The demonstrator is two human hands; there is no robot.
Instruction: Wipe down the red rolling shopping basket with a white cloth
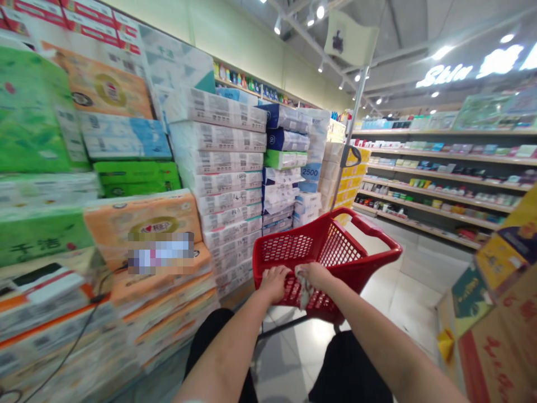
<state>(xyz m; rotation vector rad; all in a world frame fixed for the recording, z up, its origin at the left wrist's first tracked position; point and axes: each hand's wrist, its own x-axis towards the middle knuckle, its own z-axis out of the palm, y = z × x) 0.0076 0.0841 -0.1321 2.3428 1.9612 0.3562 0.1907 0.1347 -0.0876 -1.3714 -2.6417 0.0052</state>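
Note:
A red plastic shopping cart [356, 274] stands in front of me, its perforated basket turned toward my knees and its handle on the far right side. My left hand [274, 282] grips the near edge of the basket, fingers curled over the rim. Beside it, my right hand [316, 276] is closed on a crumpled whitish cloth [305, 295], which hangs against the outside of the basket wall. Part of the cloth is hidden inside the fingers. The basket's floor is mostly out of sight behind its near wall.
Tall stacks of packaged tissue paper [229, 162] rise on the left, with orange packs [146, 218] nearer me. A metal pole [356, 106] carries a flag behind the cart. Stocked shelves [440, 157] line the back right. Cardboard boxes [499, 324] stand close on the right.

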